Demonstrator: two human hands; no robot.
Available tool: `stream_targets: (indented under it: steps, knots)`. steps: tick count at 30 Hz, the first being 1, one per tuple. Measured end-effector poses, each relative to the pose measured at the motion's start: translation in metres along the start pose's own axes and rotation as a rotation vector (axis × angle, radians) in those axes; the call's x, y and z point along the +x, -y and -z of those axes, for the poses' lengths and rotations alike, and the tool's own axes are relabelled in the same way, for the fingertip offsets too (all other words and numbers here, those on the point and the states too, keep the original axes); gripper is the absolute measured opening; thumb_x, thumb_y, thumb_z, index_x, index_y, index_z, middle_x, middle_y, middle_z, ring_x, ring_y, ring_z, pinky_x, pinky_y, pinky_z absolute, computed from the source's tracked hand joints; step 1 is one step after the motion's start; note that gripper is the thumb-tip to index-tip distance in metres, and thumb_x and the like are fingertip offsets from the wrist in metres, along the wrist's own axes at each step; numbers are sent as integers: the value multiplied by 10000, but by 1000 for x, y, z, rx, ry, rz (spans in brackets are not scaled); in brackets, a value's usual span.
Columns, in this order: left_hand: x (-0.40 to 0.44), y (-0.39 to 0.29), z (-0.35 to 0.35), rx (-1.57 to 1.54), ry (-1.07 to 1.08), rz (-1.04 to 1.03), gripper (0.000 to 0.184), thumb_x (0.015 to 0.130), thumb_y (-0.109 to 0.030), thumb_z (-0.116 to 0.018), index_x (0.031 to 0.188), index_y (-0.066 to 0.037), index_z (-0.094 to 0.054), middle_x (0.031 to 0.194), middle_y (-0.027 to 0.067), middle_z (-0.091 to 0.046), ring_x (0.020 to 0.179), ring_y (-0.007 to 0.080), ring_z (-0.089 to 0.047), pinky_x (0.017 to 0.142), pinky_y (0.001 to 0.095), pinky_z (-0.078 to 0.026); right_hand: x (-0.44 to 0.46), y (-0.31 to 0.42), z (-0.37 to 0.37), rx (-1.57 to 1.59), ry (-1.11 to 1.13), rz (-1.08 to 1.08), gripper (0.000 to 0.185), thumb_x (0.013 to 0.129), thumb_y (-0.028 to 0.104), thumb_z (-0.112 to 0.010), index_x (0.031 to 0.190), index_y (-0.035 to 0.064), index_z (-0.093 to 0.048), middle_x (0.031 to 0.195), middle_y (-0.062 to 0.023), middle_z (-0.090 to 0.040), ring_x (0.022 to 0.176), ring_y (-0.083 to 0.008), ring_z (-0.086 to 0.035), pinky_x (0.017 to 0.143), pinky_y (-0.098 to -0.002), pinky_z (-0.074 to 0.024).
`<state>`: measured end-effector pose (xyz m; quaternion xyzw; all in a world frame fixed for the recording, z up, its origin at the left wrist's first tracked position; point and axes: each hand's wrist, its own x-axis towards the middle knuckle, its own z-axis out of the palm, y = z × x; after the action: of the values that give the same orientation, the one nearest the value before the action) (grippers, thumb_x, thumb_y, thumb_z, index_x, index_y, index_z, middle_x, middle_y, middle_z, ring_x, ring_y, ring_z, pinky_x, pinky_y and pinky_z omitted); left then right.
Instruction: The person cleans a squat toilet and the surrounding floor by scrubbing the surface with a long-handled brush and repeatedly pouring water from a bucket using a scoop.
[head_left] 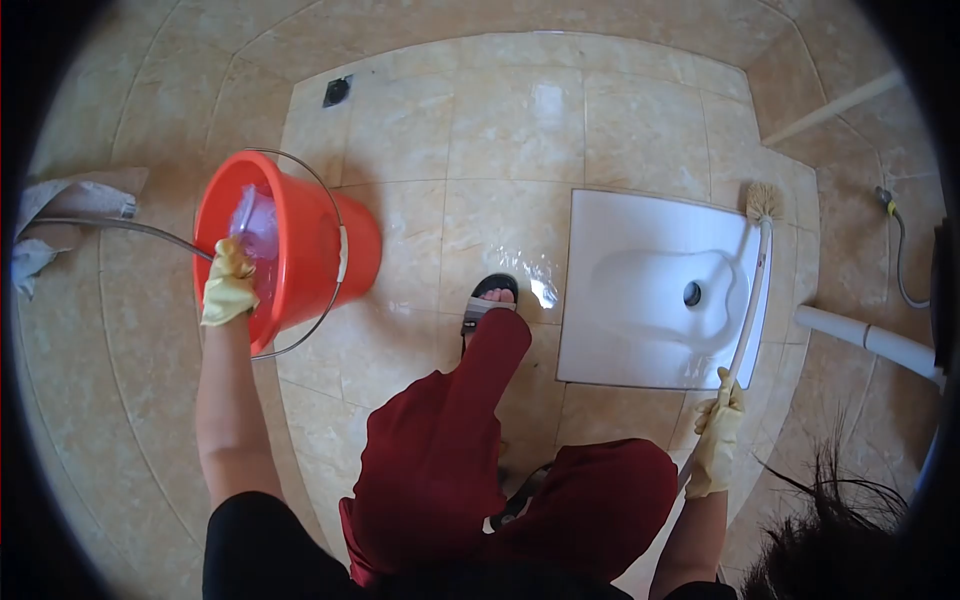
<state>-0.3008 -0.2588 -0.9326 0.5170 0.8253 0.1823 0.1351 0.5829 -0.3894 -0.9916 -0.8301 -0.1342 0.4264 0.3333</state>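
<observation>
My left hand (230, 285), in a yellow rubber glove, is closed at the mouth of a red bucket (335, 235). A grey hose (130, 226) comes in from the left and ends at its curled fingers. Just beyond the fingers, inside the bucket, shows something purplish and translucent (258, 222); its kind is unclear. My right hand (720, 435), gloved too, is wrapped around the long pale handle of a brush (762, 203). The brush's bristle head rests by the far right corner of a white squat toilet (620, 230), and its handle crosses the toilet's right side.
The bucket's wire handle (325, 190) hangs over its near side. A floor drain (337, 92) sits at the back left. White pipe (870, 343) and a thin hose (903, 250) are along the right wall. Wet tiles (540, 290) shine beside my sandalled foot (490, 300). Cloth (80, 205) hangs at left.
</observation>
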Motion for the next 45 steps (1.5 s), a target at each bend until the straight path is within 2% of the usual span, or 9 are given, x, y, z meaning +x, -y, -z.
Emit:
stream_targets:
  steps: [3,9,12,22,30,38,42,44,45]
  knots:
    - [-30,-123,57,-938,138,-53,82,980,-79,-543,1023,-102,-609,812,-38,-612,678,37,-565,523,191,-357,2,2,2,-55,10,25,439,1047,444,-501,1326,125,-615,523,16,-486,348,-69,-373,328,-242,-271]
    - [55,-215,152,-417,69,-347,77,994,-130,-601,1039,-102,-658,755,-72,-609,607,45,-515,491,231,-350,-3,10,-5,47,-47,26,373,1071,345,-486,1346,117,-594,499,33,-421,330,-79,-355,306,-252,-276]
    - [96,-331,159,813,-402,-979,205,1010,-286,-603,961,-106,-687,636,44,-629,532,172,-573,517,321,-462,1,-3,-2,129,34,105,371,1076,337,-476,1352,115,-587,514,25,-444,328,-76,-356,307,-249,-277]
    - [243,-483,148,1057,-514,-1066,220,999,-233,-518,1070,-84,-664,716,102,-607,604,262,-586,559,393,-466,-9,2,-9,111,12,4,403,1058,390,-508,1356,129,-578,487,23,-422,324,-82,-343,308,-251,-251]
    - [242,-451,75,723,-479,-1225,252,996,-153,-470,1153,-33,-627,812,67,-579,664,207,-525,632,369,-437,-11,-2,-10,90,22,-36,396,1058,415,-496,1366,178,-570,502,25,-436,349,-73,-337,321,-251,-266]
    - [47,-371,-45,-875,553,-208,206,1039,-210,-489,1162,-92,-604,686,-41,-477,506,77,-382,457,258,-301,92,44,-59,-246,-84,62,401,1070,362,-413,1396,168,-544,725,1,-542,492,-89,-437,408,-259,-333]
    - [-69,-387,-62,-2220,1552,1409,185,1060,-238,-498,1167,-121,-593,623,-96,-426,427,12,-310,370,202,-233,154,38,-225,-628,217,335,681,1030,624,-224,1276,97,-579,932,-267,-701,847,-461,-657,753,-537,-515]
    - [-85,-365,-69,-1348,618,453,179,1091,-283,-453,1133,-147,-562,567,-130,-385,379,-1,-291,329,193,-211,87,46,-286,-605,281,568,639,1034,590,-253,1264,105,-600,1106,-298,-666,1070,-466,-628,921,-554,-493]
    - [-98,-378,-68,-1295,587,505,101,1065,-313,-521,1032,-221,-548,532,-136,-313,352,11,-252,328,192,-181,58,60,-301,-731,472,522,615,1037,572,-263,1307,116,-577,1165,-298,-646,1119,-468,-603,958,-545,-478]
